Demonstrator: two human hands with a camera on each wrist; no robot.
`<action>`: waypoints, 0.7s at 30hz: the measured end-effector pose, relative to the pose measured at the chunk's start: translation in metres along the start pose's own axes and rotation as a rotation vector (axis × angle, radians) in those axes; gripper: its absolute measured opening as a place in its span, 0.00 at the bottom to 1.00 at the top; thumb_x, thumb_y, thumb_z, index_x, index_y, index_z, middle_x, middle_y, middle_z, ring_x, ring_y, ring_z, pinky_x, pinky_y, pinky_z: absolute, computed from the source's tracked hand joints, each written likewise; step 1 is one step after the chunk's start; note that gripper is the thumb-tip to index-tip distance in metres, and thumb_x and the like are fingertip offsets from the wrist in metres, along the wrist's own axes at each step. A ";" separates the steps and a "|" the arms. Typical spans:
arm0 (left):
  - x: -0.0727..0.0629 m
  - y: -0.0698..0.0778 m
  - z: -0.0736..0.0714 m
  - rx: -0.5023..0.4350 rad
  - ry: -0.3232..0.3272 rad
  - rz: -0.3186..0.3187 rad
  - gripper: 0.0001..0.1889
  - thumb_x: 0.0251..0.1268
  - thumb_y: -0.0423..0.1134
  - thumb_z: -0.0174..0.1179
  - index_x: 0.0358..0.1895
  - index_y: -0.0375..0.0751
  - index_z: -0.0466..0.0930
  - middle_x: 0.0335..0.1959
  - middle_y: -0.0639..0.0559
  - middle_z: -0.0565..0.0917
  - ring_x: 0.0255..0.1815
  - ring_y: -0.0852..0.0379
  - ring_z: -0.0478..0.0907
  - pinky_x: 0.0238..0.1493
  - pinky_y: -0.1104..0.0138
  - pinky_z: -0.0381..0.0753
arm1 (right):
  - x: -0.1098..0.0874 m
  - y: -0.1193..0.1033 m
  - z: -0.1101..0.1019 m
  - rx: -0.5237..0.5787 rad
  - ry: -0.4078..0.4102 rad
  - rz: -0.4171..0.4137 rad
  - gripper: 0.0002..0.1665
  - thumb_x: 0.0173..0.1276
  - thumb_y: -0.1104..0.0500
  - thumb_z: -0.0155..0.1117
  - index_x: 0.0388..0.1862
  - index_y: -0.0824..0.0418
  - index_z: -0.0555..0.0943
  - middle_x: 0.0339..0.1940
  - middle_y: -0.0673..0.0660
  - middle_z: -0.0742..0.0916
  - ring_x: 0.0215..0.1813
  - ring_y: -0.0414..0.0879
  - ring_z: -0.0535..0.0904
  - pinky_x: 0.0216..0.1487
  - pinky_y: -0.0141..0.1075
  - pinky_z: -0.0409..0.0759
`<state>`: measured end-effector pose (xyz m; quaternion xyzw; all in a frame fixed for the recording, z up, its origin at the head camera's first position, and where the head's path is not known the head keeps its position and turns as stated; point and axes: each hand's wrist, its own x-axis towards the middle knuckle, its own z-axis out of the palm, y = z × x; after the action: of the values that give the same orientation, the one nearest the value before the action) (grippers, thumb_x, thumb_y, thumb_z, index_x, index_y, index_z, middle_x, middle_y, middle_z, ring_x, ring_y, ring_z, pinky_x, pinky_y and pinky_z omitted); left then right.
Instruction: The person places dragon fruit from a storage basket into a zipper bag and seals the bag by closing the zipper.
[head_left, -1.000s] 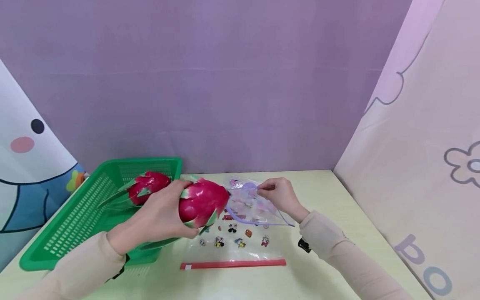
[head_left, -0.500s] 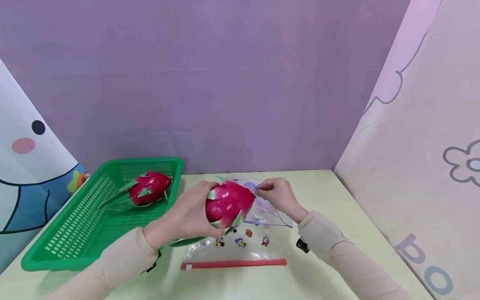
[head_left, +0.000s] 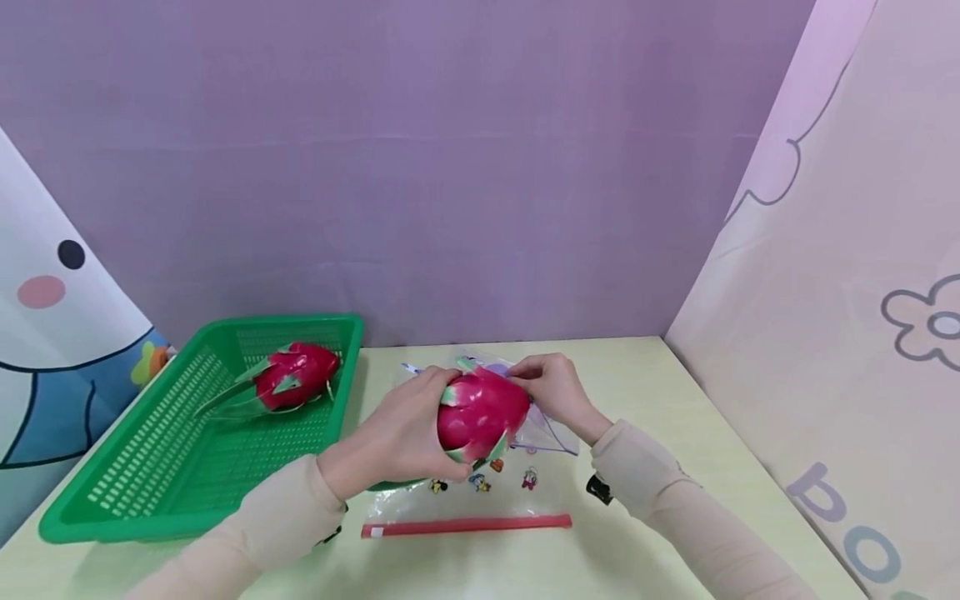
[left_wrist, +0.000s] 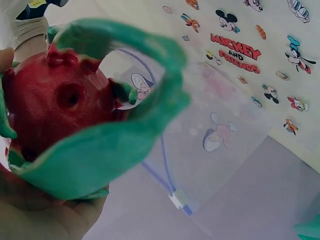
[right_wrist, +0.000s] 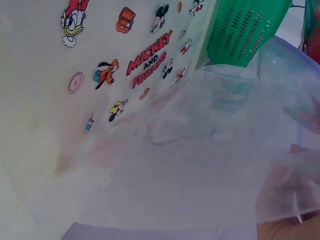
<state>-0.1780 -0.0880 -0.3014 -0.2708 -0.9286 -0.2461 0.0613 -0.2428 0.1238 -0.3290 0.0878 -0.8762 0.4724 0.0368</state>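
My left hand [head_left: 401,429] grips a red toy dragon fruit [head_left: 483,412] with green leaf tips, fingers above and thumb below. A long green leaf curls toward the camera in the left wrist view. My right hand [head_left: 557,390] pinches the edge of a clear zip bag [head_left: 549,432] with a purple zip. The fruit's tip points at this bag's mouth, close to my right fingers; I cannot tell whether it has entered. In the left wrist view, a white slider [left_wrist: 177,199] sits at the zip's end. The right wrist view shows the bag's clear film [right_wrist: 210,150] hanging in front.
A second clear bag with cartoon prints and a red zip [head_left: 465,526] lies flat on the table [head_left: 637,533] below my hands. At left stands a green basket [head_left: 63,525], holding another dragon fruit [head_left: 296,375] inside clear film. A purple backdrop [head_left: 480,183] rises behind.
My left hand has carried the dragon fruit rightward, from beside the basket to the purple-zip bag's mouth. My right hand stays nearly in place, holding the bag's edge.
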 end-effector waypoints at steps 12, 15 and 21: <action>0.004 -0.001 0.015 0.148 0.044 0.054 0.53 0.23 0.55 0.77 0.62 0.46 0.60 0.55 0.56 0.70 0.54 0.59 0.68 0.39 0.65 0.81 | 0.000 -0.004 -0.005 0.008 0.010 0.000 0.08 0.59 0.63 0.65 0.38 0.63 0.85 0.36 0.57 0.87 0.32 0.42 0.78 0.30 0.30 0.80; 0.006 -0.001 0.018 0.193 0.050 0.056 0.53 0.23 0.55 0.76 0.62 0.44 0.61 0.55 0.54 0.70 0.54 0.57 0.68 0.41 0.63 0.81 | 0.000 -0.006 -0.006 0.034 0.004 0.024 0.09 0.59 0.62 0.65 0.38 0.62 0.85 0.36 0.56 0.87 0.33 0.42 0.78 0.33 0.31 0.80; 0.011 -0.001 0.024 0.248 0.026 0.047 0.54 0.24 0.55 0.76 0.63 0.43 0.60 0.57 0.52 0.69 0.56 0.53 0.68 0.43 0.60 0.80 | 0.000 -0.015 -0.007 0.058 0.016 0.065 0.09 0.58 0.58 0.67 0.37 0.59 0.86 0.36 0.55 0.87 0.36 0.43 0.78 0.36 0.31 0.80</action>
<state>-0.1871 -0.0722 -0.3197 -0.2796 -0.9445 -0.1311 0.1120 -0.2398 0.1213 -0.3130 0.0564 -0.8643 0.4992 0.0259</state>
